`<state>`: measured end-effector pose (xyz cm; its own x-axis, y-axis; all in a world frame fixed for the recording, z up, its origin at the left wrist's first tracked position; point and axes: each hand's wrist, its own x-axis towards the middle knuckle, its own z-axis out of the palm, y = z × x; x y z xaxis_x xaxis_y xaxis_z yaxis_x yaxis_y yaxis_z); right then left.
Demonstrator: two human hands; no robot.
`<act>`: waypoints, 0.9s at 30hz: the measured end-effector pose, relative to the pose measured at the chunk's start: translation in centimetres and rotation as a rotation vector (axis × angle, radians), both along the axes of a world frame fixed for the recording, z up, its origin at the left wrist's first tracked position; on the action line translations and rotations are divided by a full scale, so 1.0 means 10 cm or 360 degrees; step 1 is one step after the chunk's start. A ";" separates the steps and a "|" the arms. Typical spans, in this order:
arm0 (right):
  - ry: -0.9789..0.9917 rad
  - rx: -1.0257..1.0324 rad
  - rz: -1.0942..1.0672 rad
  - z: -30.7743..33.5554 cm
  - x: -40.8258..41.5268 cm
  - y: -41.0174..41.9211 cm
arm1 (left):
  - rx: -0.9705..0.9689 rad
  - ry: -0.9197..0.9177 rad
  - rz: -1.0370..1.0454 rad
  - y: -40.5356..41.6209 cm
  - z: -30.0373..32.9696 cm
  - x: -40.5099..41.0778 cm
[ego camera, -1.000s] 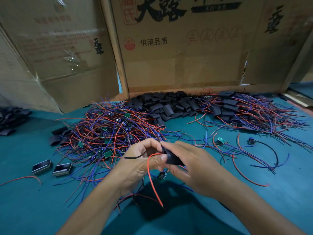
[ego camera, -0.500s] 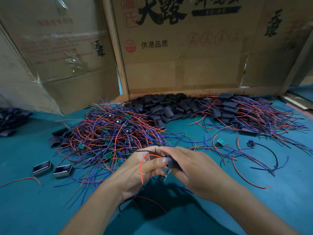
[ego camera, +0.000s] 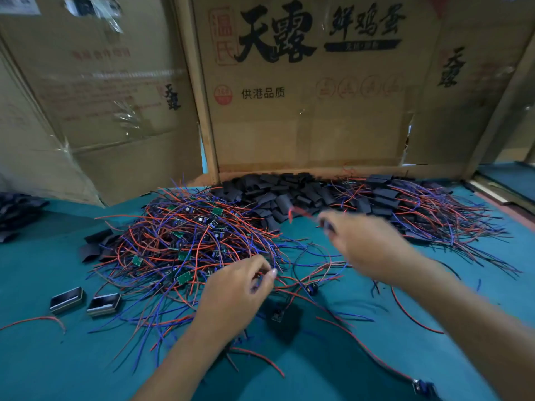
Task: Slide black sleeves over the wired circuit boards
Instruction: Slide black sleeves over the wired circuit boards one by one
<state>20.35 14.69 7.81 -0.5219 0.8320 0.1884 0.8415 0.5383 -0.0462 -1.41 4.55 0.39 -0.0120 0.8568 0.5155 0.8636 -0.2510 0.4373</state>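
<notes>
Two hands work over the teal worktop (ego camera: 58, 357). The left hand (ego camera: 234, 293) sits at the near edge of the big tangle of wired circuit boards (ego camera: 185, 244), its fingers curled with thumb and forefinger pinched on a few red and blue wires there. The right hand (ego camera: 367, 244) is blurred, raised over the worktop to the right and farther back; its fingers look curled, and something dark with a red wire (ego camera: 301, 212) trailing up and left shows at the fingertips, but the blur hides whether it is gripped and what it is. Between and below the hands, loose boards lie on the worktop with wires running mostly left to right. The tangle spreads left of the left hand, small green boards scattered through it at all angles, wires fanning toward the viewer. Behind it, against the cardboard boxes (ego camera: 304, 125), lies a heap of flat black sleeves (ego camera: 278, 192), long axes pointing every way. A second heap of sleeved boards (ego camera: 405, 206) stretches right, its wires streaming rightward. Two small open metal cases (ego camera: 84, 301) sit side by side near the left edge, and more black sleeves (ego camera: 14, 209) are piled at far left.
</notes>
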 end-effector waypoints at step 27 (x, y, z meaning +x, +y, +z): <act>0.0027 0.0072 -0.0342 -0.63 -0.83 1.84 | 0.0074 0.0240 0.0510 0.25 -0.16 -0.48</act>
